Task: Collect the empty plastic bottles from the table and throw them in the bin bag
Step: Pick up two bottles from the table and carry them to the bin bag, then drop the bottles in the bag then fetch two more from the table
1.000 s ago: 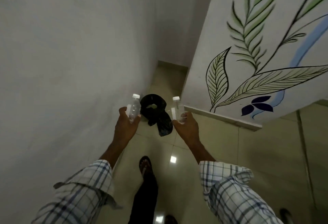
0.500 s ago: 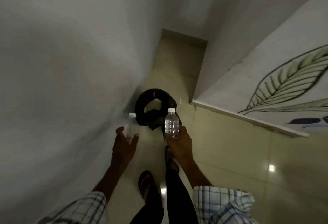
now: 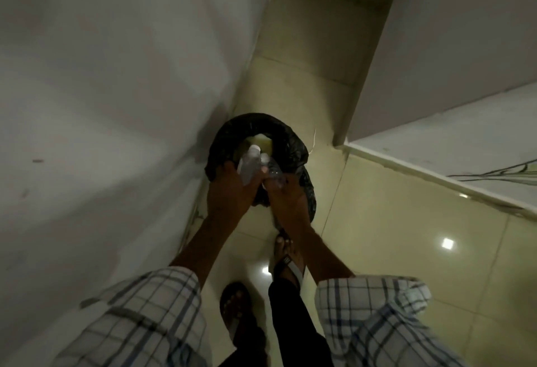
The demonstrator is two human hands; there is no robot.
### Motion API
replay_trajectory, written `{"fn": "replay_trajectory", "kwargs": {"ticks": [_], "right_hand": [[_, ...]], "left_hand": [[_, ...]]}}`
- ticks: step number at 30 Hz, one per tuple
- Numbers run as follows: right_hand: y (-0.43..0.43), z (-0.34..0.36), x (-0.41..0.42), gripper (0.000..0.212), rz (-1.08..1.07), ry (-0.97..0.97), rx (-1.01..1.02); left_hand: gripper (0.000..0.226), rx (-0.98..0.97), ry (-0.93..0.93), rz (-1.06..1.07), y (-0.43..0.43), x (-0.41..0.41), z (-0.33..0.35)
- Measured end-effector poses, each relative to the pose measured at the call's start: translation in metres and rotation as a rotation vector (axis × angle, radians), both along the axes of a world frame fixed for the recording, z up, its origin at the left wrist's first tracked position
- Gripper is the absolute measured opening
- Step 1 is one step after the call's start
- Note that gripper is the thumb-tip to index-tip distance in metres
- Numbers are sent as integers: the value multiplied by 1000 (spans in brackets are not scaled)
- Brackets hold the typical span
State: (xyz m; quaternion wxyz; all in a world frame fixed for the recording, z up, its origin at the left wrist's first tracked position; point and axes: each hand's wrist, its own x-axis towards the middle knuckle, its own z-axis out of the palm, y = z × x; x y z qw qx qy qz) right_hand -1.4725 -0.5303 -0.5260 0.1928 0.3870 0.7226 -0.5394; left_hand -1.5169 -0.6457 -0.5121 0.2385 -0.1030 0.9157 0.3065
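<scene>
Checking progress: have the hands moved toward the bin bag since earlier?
Yes. Both hands now hold the bottles together over the bin bag, previously short of it.

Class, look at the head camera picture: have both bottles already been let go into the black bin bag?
No. The left hand grips one bottle and the right hand another bottle, both over the bin bag mouth.

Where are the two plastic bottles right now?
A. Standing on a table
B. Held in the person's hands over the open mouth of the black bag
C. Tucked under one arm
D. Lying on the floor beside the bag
B: the left hand grips one clear bottle and the right hand the other bottle, both held over the open mouth of the black bin bag on the floor.
</scene>
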Motion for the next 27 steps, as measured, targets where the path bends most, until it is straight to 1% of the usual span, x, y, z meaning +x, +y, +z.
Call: {"fn": "replay_trajectory", "kwargs": {"ticks": [1,3,4,5,6,7,9,12,14,17,18,20,21,24,27], "right_hand": [[3,3,-4,37,-4,10,-10],[9,5,-7,22,-3,11,-21],[13,8,-9,22,7,11,-13],[17,12,-9,25,16,10,-3],[20,16,-9,29,13,9,-2],[23,20,-8,32,5,9,-8],[26,28,-6,33,-9,-1,-12],[30,43,0,30,-51,-28,-12],[31,53,9,28,-101,-30,-21],[29,73,30,41,-163,-3,-29],[29,86,39,40,-181,27,-24],[32,118,58,28,-228,101,-11],[35,139,70,27,-250,123,-9],[44,200,100,30,-306,157,15],[59,265,131,39,-399,217,74]], "left_hand": [[112,27,-30,-3,5,-10,-3],[120,80,-203,42,14,-29,-6],[119,86,-305,57,17,-38,-9],[113,73,-367,40,19,-44,-9],[104,39,-373,-5,19,-47,-8],[94,-4,-343,-61,19,-48,-7],[80,-77,-224,-115,14,-45,0],[64,-47,-66,-76,7,-31,17],[61,-5,-23,-66,1,-17,31],[50,11,-25,-132,-8,5,52],[46,9,-14,-166,-11,11,63],[46,13,8,-229,-17,21,90],[47,20,27,-267,-16,25,111],[47,41,114,-399,-6,32,178],[44,74,201,-531,19,45,259]]}}
